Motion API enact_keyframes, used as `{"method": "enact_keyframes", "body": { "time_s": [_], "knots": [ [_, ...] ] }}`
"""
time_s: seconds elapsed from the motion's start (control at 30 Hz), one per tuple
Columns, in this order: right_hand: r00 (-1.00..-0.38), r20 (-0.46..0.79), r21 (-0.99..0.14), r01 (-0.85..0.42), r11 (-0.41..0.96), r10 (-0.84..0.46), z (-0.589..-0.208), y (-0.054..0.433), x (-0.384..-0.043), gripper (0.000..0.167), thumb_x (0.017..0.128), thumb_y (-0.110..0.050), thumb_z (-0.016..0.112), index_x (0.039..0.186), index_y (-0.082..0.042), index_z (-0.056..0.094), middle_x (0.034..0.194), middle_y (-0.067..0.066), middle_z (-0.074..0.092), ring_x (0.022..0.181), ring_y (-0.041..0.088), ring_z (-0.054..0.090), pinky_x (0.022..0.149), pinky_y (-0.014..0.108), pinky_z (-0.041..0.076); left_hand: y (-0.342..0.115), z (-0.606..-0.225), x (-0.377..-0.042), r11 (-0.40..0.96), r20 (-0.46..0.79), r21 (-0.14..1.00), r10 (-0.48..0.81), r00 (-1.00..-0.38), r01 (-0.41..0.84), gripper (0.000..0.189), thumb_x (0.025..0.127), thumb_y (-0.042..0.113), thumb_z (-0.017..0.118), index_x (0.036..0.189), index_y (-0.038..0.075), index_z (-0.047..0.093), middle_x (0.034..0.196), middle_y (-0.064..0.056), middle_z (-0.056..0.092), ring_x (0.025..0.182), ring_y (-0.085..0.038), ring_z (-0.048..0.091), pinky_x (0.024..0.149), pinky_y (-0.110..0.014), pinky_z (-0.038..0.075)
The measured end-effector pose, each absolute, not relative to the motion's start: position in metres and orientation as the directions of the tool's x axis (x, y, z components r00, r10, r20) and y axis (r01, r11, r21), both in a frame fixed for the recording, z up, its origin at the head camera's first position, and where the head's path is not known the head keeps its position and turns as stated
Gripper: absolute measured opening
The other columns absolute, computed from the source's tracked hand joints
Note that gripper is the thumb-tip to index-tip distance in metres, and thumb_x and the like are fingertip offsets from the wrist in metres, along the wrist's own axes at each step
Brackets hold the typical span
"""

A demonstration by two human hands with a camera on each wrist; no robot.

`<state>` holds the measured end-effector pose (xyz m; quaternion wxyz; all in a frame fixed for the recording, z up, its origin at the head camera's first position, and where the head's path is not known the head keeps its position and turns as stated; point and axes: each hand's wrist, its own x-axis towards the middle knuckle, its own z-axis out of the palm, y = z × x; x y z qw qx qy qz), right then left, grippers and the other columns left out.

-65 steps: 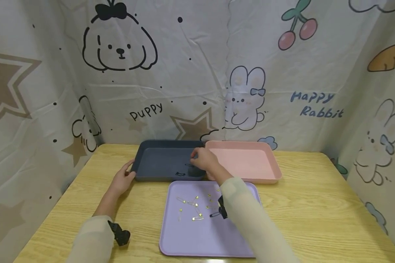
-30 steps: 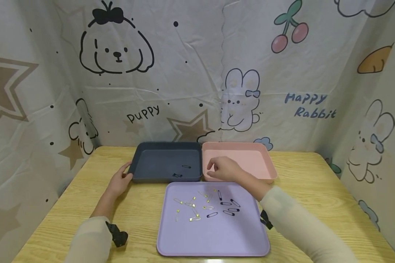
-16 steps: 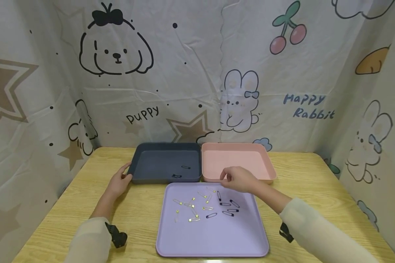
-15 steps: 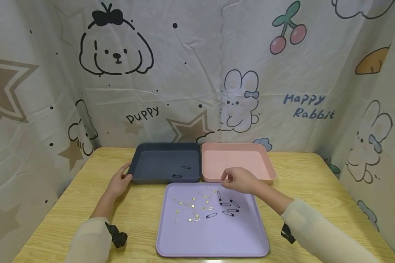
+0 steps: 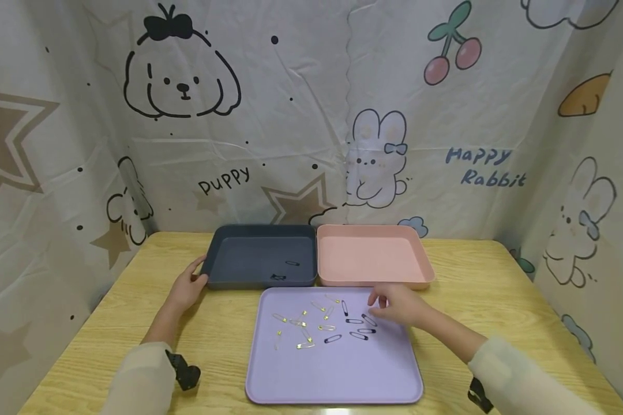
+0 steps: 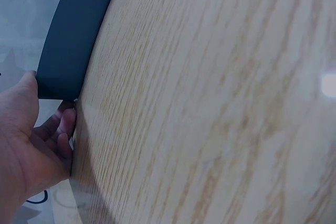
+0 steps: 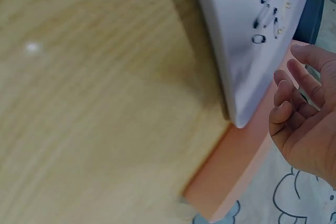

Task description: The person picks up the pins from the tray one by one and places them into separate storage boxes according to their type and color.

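My left hand holds the left end of the dark blue tray. In the left wrist view, its thumb touches the rim and its fingers curl by the base. My right hand hovers over the far right part of the lilac tray, thumb and index finger apart, nothing between them. Just left of it lie several black safety pins. Several gold safety pins with yellowish heads are scattered farther left. A few black safety pins lie inside the dark blue tray.
A pink tray stands against the dark blue tray's right side, behind the lilac tray. All three trays are on a wood-grain table. A printed cloth hangs behind and at both sides.
My right hand has moved from over the dark blue tray, across the pink one, to above the lilac tray's right side. A black safety pin near its fingers now lies in the dark tray.
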<state>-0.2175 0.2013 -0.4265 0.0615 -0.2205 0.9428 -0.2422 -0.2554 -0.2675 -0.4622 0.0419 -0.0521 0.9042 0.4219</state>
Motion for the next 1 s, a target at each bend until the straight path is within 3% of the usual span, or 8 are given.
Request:
{"method": "enact_keyframes", "body": {
  "time_s": [0.27,0.57,0.73,1.0],
  "knots": [
    [-0.904,-0.030,-0.438,-0.372,0.819,-0.426,-0.442,0.206,-0.210,0.007,0.078,-0.020,0.071,0.080,-0.018,0.066,0.064,-0.008,0.050,0.060,0.007,0.043,0.056,0.021,0.036,-0.268,-0.465,-0.255,0.643,-0.116,0.755,-0.063,-0.991,-0.129,0.056,0.099,0.020,0.035,0.151,0.016,0.016,0.138,-0.033,0.035,0.108,-0.035,0.043,0.076,-0.035,0.038],
    [-0.864,0.055,-0.344,-0.488,0.802,-0.501,-0.448,0.209,-0.204,0.005,0.076,-0.018,0.069,0.076,-0.018,0.064,0.064,-0.013,0.050,0.061,0.000,0.041,0.056,0.019,0.036,-0.269,-0.465,-0.257,0.641,-0.106,0.759,-0.059,-0.993,-0.119,0.056,0.098,0.020,0.035,0.151,0.016,0.016,0.139,-0.034,0.035,0.098,-0.032,0.046,0.068,-0.030,0.038],
    [-0.874,0.062,-0.341,-0.472,0.813,-0.482,-0.451,0.208,-0.205,0.005,0.076,-0.016,0.069,0.076,-0.019,0.064,0.064,-0.013,0.049,0.061,0.000,0.041,0.056,0.019,0.035,-0.269,-0.464,-0.256,0.646,-0.111,0.753,-0.061,-0.992,-0.123,0.056,0.099,0.021,0.035,0.151,0.016,0.016,0.137,-0.033,0.037,0.104,-0.033,0.044,0.072,-0.031,0.038],
    [-0.893,0.063,-0.317,-0.442,0.839,-0.446,-0.455,0.205,-0.207,0.008,0.076,-0.015,0.067,0.073,-0.021,0.063,0.064,-0.014,0.049,0.062,0.001,0.041,0.056,0.019,0.035,-0.269,-0.465,-0.256,0.640,-0.102,0.759,-0.061,-0.993,-0.118,0.056,0.098,0.020,0.036,0.151,0.015,0.017,0.132,-0.032,0.040,0.091,-0.029,0.047,0.065,-0.028,0.038]
  ]
}}
